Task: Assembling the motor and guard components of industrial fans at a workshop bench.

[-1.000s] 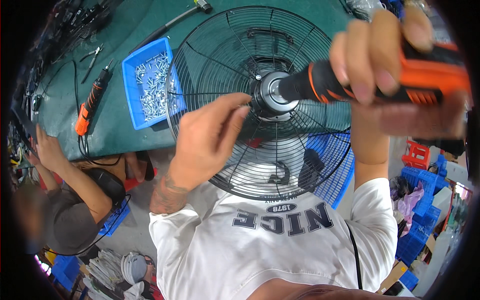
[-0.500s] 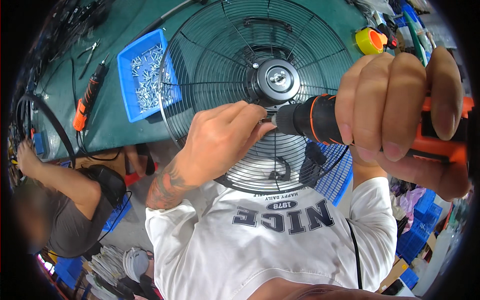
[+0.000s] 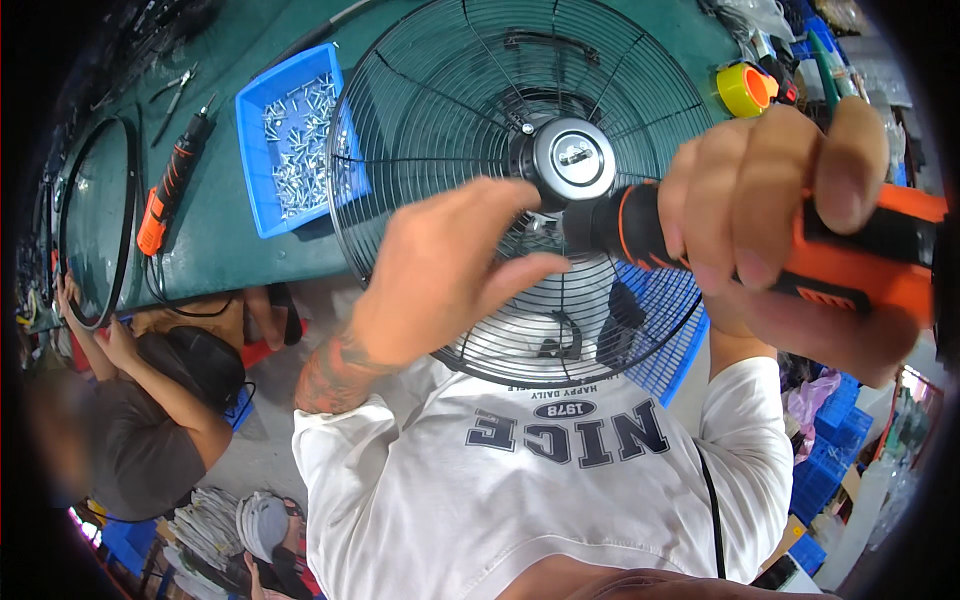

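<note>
Head view: the right hand [image 3: 775, 205] is wrapped around a driver [image 3: 640, 228], whose black nose points leftward at the lower edge of the hub [image 3: 575, 160]. The hub sits at the middle of a round wire guard [image 3: 430, 110], which lies partly over the green bench [image 3: 220, 265] and reaches past its edge toward the person's shirt. The left hand [image 3: 440, 270] is beside the hub's lower left, thumb and forefinger parted, with nothing visible in its grasp.

As for progress, one bright screw [image 3: 527, 129] shows at the hub's upper left and looks seated. Below the hub, something silvery shows by the driver's nose (a screw or the bit, I cannot tell), so that fixing seems in hand rather than finished. Whether other fixings remain cannot be told.

Left of the guard stands a blue bin [image 3: 252, 160] of loose screws [image 3: 300, 150], just beside its rim. Farther left lie a second driver [image 3: 180, 170] and pliers [image 3: 178, 95]; a yellow tape roll [image 3: 745, 90] is at upper right. A co-worker's hand [image 3: 118, 345] is at a black ring [image 3: 131, 190], well apart. The left hand and driver hide part of the guard; nothing else seems to block the hub.
</note>
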### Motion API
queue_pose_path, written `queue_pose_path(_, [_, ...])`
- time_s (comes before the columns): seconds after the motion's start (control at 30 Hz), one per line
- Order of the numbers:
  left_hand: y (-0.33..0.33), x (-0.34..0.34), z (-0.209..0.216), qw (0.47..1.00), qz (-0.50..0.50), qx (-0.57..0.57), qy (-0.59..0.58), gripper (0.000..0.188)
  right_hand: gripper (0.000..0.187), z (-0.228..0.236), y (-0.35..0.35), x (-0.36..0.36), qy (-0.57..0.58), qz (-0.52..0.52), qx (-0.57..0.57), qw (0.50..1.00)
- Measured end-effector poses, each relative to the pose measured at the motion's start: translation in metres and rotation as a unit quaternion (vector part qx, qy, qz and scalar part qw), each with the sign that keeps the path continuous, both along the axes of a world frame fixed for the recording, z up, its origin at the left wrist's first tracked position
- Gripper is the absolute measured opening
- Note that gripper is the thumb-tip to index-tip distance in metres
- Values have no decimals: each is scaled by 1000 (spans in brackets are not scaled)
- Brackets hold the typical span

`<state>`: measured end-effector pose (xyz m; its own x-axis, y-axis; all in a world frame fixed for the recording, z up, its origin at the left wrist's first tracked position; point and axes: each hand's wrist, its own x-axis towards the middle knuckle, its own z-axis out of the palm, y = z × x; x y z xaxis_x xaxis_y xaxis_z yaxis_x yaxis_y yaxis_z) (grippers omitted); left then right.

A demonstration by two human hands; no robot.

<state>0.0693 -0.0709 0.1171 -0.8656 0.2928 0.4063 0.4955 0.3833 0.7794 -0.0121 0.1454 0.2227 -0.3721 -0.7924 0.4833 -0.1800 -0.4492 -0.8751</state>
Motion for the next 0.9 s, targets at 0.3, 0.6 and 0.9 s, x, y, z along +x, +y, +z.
queue_pose_path(0.3, [-39,-19,-20,970,154,133,-134,45,68,-29,-23,27,-99,-294,124,943])
queue_pose_path(0.6, [-37,-16,-17,958,114,149,-215,39,70,-38,-24,29,-114,-297,161,934])
queue_pose_path(0.9, [-42,-20,-24,947,64,220,-224,31,73,-46,-23,18,-79,-257,129,954])
